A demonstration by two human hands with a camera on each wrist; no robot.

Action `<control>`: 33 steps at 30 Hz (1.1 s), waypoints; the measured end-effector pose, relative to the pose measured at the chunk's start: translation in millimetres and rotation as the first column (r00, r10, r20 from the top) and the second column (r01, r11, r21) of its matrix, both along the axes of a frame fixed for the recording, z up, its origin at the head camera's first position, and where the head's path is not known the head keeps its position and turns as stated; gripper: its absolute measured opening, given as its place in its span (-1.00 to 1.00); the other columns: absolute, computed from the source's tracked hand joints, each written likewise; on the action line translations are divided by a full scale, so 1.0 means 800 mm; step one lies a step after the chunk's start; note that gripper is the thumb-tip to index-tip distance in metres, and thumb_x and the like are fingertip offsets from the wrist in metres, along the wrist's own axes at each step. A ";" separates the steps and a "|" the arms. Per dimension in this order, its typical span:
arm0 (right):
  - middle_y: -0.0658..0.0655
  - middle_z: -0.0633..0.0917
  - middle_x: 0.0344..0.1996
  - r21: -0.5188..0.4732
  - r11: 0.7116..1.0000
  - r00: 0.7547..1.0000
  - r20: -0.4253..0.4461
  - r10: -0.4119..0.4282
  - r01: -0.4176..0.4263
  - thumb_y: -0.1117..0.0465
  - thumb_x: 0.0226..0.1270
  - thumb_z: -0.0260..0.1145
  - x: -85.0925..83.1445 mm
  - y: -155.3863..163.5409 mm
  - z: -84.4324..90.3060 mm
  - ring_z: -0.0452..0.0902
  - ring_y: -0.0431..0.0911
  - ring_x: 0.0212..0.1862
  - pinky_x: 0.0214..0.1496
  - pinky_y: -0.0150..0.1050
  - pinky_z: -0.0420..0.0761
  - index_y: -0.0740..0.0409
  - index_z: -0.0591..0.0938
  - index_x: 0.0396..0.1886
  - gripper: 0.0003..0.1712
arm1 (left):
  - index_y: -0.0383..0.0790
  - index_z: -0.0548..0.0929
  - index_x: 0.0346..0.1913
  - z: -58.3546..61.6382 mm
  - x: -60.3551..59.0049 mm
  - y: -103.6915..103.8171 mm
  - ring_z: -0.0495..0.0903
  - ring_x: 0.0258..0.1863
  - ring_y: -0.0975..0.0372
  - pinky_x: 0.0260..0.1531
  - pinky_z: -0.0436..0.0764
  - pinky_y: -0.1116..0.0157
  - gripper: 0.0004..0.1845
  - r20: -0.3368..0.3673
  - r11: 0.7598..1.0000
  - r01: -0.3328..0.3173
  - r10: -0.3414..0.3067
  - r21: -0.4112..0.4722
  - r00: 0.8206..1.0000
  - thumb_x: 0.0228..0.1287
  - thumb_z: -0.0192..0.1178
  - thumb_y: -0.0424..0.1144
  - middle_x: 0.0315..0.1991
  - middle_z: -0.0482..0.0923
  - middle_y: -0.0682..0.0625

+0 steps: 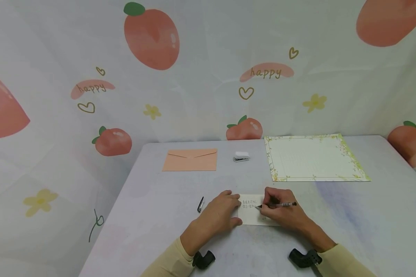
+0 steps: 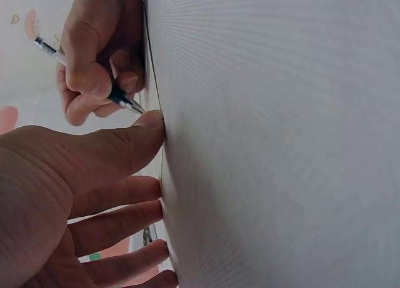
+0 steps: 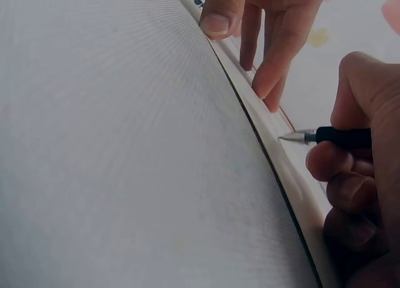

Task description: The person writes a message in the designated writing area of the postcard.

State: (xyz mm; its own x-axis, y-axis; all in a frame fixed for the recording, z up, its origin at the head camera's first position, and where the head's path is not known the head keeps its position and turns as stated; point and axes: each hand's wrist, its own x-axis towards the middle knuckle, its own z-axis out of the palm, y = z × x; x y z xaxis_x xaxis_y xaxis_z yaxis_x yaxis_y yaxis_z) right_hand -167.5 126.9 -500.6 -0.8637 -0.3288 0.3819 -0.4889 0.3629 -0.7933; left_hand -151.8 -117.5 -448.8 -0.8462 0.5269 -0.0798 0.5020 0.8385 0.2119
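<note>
A small cream card [image 1: 252, 214] with a few handwritten lines lies near the table's front edge. My left hand [image 1: 221, 214] presses straight fingers on the card's left edge [image 2: 156, 175], thumb and fingertips flat against it. My right hand [image 1: 280, 211] grips a black pen [image 1: 280, 204] with its tip on the card beside the writing. The pen tip [image 3: 289, 137] hovers right at the card's surface [image 3: 275, 144] in the right wrist view. The left wrist view shows the right hand [image 2: 100, 50] pinching the pen [image 2: 119, 97] just past my thumb.
A pen cap [image 1: 200, 204] lies left of my left hand. Farther back sit a peach envelope [image 1: 190, 160], a small white and grey object [image 1: 241, 156] and a floral-bordered letter sheet [image 1: 315, 157]. A peach-printed cloth backdrop hangs behind the grey table [image 1: 152, 215].
</note>
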 end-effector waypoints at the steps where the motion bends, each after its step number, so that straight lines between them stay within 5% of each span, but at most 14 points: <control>1: -0.25 0.58 -0.59 0.000 1.000 1.000 0.000 0.001 -0.001 0.54 0.02 0.43 0.000 0.000 0.000 0.45 -0.35 -0.47 -0.45 -0.40 0.46 -0.13 0.58 -0.51 -0.58 | -0.17 0.81 0.25 0.000 0.000 0.000 0.55 0.52 0.06 0.46 0.61 0.19 -0.46 0.000 1.000 0.000 0.000 0.000 1.000 0.27 0.64 -0.04 0.41 0.69 0.00; 33: -0.24 0.52 -0.61 -0.020 0.998 0.997 -0.045 -0.062 0.061 0.56 -0.01 0.42 -0.002 0.000 -0.004 0.41 -0.34 -0.49 -0.48 -0.39 0.42 -0.11 0.53 -0.56 -0.56 | -0.18 0.81 0.24 0.000 0.001 0.000 0.56 0.51 0.05 0.47 0.61 0.19 -0.46 -0.011 1.000 0.007 -0.007 0.002 1.000 0.26 0.64 -0.04 0.41 0.69 -0.01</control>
